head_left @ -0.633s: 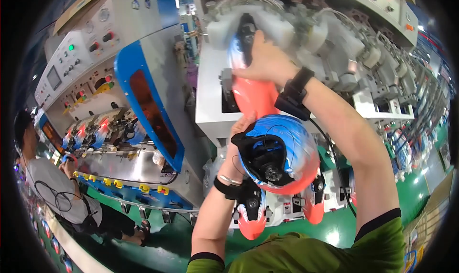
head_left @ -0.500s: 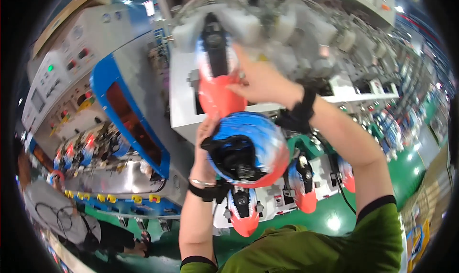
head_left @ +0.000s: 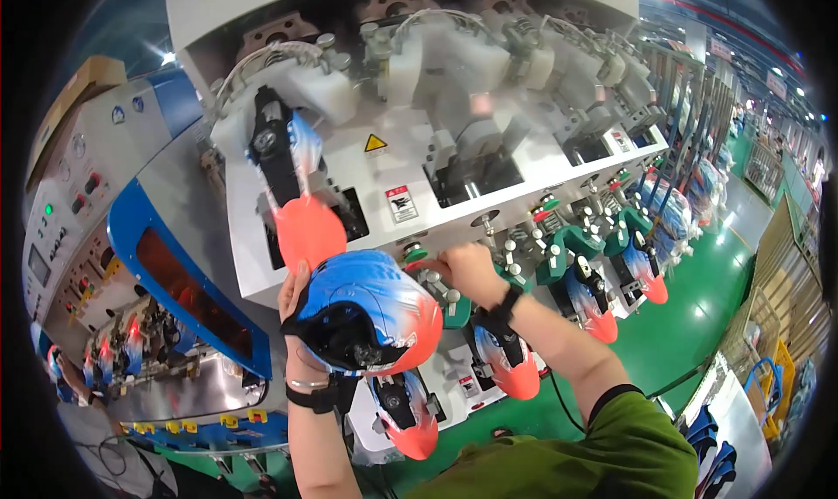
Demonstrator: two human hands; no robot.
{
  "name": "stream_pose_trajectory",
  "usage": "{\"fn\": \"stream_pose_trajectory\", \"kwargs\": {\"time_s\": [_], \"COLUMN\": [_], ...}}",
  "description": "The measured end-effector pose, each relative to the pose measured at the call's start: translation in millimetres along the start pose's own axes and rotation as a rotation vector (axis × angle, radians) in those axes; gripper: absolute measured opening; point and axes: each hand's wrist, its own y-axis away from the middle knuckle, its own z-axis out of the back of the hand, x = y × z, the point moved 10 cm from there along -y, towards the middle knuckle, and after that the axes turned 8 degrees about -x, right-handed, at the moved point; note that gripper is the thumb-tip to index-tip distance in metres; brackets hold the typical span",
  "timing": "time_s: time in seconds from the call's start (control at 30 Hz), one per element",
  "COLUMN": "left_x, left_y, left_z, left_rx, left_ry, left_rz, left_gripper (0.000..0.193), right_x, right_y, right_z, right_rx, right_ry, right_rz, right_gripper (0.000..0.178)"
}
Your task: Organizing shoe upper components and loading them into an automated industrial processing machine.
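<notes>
My left hand (head_left: 295, 296) is wrapped round the side of a shoe upper (head_left: 371, 281), blue and white fading to red, its black-lined opening facing me. Most of that hand's fingers are behind the upper. Just beyond, a second shoe upper (head_left: 310, 230) sits on a black last at the machine's left station, its red toe pointing toward me. The fingertips of my left hand lie close to this toe; whether they touch is unclear. My right hand (head_left: 474, 275) is curled at the machine's front edge, beside a red-and-green knob (head_left: 415, 254). What its fingers grip is hidden.
White clamps and pads line the machine (head_left: 375, 176). Below its front edge, several lasted shoe uppers (head_left: 511, 368) hang on green-armed holders (head_left: 563, 259). A blue-framed machine door (head_left: 188, 281) stands left. Racks of uppers (head_left: 698, 185) and yellow crates (head_left: 772, 394) are right.
My right hand has left the shoe upper on the machine and moved down and right to the front edge. My left hand still holds its upper. The whole view has shifted right.
</notes>
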Motion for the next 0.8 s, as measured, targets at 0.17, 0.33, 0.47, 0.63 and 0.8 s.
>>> {"fn": "stream_pose_trajectory", "kwargs": {"time_s": [0.17, 0.33, 0.47, 0.63, 0.8], "left_x": [-12, 68, 91, 100, 108], "left_y": [38, 67, 27, 29, 29], "left_z": [-18, -72, -82, -102, -192], "left_rx": [-0.189, -0.227, -0.207, -0.086, 0.103], "left_ry": [-0.13, -0.053, 0.17, 0.095, -0.141], "left_rz": [-0.371, -0.384, -0.025, 0.007, 0.077], "left_gripper": [0.027, 0.032, 0.04, 0.039, 0.056], "right_x": [66, 46, -11, -23, -73], "right_y": [68, 65, 2, -159, -218], "right_z": [108, 109, 149, 190, 118], "right_rx": [-0.133, -0.34, -0.456, -0.446, -0.084], "right_ry": [-0.443, -0.661, -0.463, 0.136, 0.356], "right_rz": [0.308, 0.38, 0.074, -0.063, -0.071], "right_gripper": [0.068, 0.106, 0.089, 0.08, 0.098]}}
